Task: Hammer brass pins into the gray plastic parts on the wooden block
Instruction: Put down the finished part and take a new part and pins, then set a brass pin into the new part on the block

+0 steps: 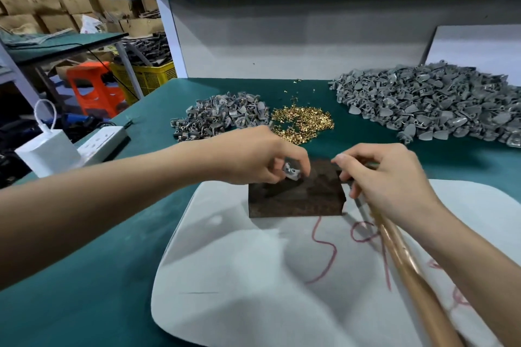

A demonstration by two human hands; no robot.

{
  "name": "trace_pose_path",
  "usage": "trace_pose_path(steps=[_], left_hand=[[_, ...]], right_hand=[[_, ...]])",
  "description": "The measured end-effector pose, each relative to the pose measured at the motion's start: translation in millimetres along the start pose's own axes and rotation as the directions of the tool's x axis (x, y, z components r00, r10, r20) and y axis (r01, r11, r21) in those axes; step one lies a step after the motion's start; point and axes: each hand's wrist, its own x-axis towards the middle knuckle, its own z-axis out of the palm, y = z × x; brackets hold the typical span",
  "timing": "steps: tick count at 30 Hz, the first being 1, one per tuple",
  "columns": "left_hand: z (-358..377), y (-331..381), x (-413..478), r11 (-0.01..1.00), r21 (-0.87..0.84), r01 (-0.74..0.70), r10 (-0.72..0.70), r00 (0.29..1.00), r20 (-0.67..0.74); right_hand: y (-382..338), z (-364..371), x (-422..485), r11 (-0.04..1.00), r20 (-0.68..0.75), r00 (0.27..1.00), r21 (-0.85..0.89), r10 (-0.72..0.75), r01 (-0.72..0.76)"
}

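A dark wooden block (pixel 296 197) sits on a white cloth (pixel 253 276) in front of me. My left hand (pixel 253 156) pinches a small gray plastic part (pixel 291 172) over the block's left top edge. My right hand (pixel 386 177) hovers at the block's right end, fingers curled round a hammer whose wooden handle (pixel 406 270) runs down toward the lower right; its head is hidden under the hand. A heap of brass pins (pixel 303 122) lies behind the block.
A small heap of gray parts (pixel 217 118) lies left of the pins, and a large heap (pixel 431 104) fills the right of the green table. A white power strip (pixel 104 142) and charger (pixel 48 153) stand at the left edge.
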Motion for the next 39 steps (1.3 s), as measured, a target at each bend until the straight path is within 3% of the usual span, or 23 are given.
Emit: trace_pose_path(steps=[2,4,6,8,10,14,18,22,26,31,35,39], left_hand=[[-2,0,-3,0.996,-0.094,0.004,-0.006,1.000,-0.020],[-1,1,-5,0.973,-0.231,-0.003,-0.031,0.989,-0.144],[0,4,-5,0.907,-0.422,0.006,-0.135,0.952,-0.276],[2,10,-3,0.800,-0.600,-0.006,-0.231,0.919,-0.318],[4,18,-2,0.738,-0.675,-0.025,-0.268,0.906,-0.326],[9,26,0,0.617,-0.784,-0.066,-0.290,0.908,-0.304],[15,32,0,0.686,-0.727,-0.030,-0.310,0.892,-0.329],[23,38,-3,0.751,-0.659,-0.044,-0.293,0.872,-0.391],[33,43,-7,0.854,-0.516,-0.063,-0.233,0.842,-0.487],[51,49,-17,0.735,-0.676,-0.049,-0.345,0.832,-0.436],[73,61,-30,0.786,-0.611,-0.096,-0.314,0.789,-0.528],[81,57,-42,0.856,-0.489,-0.166,-0.232,0.722,-0.651]], right_hand=[[-1,-2,0,0.995,-0.014,1.000,0.098,0.009,-0.008],[-7,-2,-1,0.965,-0.001,1.000,0.262,-0.004,0.004],[-15,-1,-4,0.902,0.059,0.997,0.432,-0.055,0.024],[-22,4,-8,0.859,0.118,0.986,0.510,-0.117,0.041],[-26,8,-11,0.870,0.104,0.981,0.483,-0.165,0.095],[-27,6,-11,0.935,-0.036,0.971,0.267,-0.234,0.235],[-25,5,-12,0.911,-0.064,0.911,-0.098,-0.407,0.400],[-21,7,-14,0.867,-0.036,0.880,-0.192,-0.474,0.460],[-19,8,-16,0.747,0.057,0.809,-0.349,-0.585,0.565],[-17,8,-17,0.655,0.147,0.759,-0.419,-0.634,0.629],[-14,10,-21,0.558,0.218,0.706,-0.477,-0.674,0.679],[-16,15,-22,0.716,0.125,0.775,-0.317,-0.619,0.622]])
